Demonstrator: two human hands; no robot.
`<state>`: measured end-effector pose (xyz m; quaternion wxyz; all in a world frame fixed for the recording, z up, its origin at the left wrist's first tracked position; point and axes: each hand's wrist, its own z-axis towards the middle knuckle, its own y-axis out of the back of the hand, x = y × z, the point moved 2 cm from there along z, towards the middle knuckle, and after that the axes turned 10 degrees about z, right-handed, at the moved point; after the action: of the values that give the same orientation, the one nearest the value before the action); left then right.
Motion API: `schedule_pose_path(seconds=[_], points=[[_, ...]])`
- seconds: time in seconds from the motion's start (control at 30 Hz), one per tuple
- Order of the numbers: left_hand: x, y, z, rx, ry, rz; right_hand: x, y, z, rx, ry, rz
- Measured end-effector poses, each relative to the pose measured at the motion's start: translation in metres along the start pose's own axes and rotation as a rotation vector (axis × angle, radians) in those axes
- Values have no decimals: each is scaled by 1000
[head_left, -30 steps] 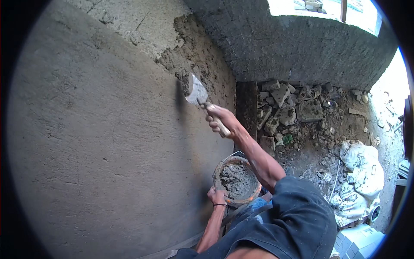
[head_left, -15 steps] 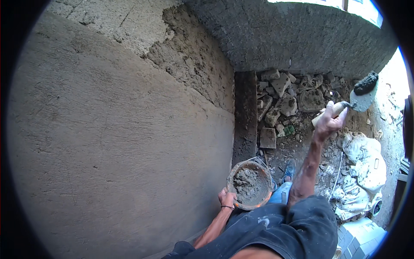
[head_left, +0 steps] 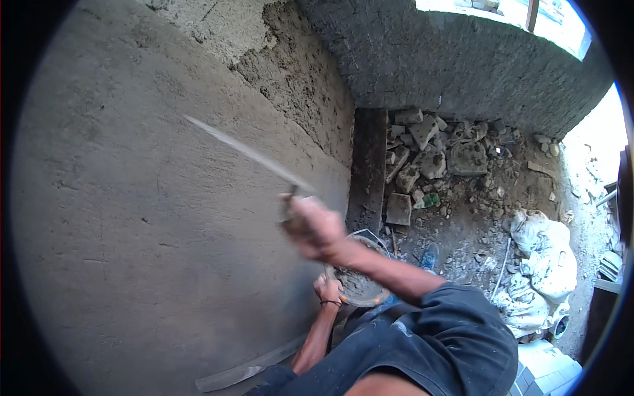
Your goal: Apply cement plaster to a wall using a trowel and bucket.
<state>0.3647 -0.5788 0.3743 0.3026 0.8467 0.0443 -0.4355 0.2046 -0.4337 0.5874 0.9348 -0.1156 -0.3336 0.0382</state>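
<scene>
My right hand (head_left: 314,228) is closed round the handle of a trowel and is smeared by motion. The trowel blade (head_left: 251,153) appears nearly edge-on, close in front of the plastered wall (head_left: 165,218); no lump of mortar shows on it. Lower down, my left hand (head_left: 327,289) grips the rim of a round bucket (head_left: 364,303) with orange marks. Grey wet mortar (head_left: 356,285) lies inside. My right forearm hides part of the bucket. Higher on the wall is a rough, darker mortar patch (head_left: 290,79) beside pale bare wall.
Broken blocks and rubble (head_left: 432,162) lie on the ground beyond the bucket, beside a dark upright strip (head_left: 367,165) at the corner. Stained white sacks (head_left: 548,261) sit at the right. A long flat bar (head_left: 244,373) rests low by the wall. My blue shoe (head_left: 430,256) shows.
My right hand has swung the trowel from the far right over the rubble leftward to the wall. The dark mortar lump on its blade no longer shows. My left hand still holds the bucket.
</scene>
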Motion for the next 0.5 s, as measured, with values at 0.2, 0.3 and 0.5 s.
schedule_pose_path(seconds=[0.2, 0.3, 0.5], points=[[-72, -10, 12, -57, -200, 152, 0, 224, -102, 524, -759, -519], [-93, -13, 27, -56, -394, 387, 47, 244, -94, 1023, -988, -873], [-147, -34, 29, -14, -614, 271, 41, 209, -98, 1041, -797, -1043]])
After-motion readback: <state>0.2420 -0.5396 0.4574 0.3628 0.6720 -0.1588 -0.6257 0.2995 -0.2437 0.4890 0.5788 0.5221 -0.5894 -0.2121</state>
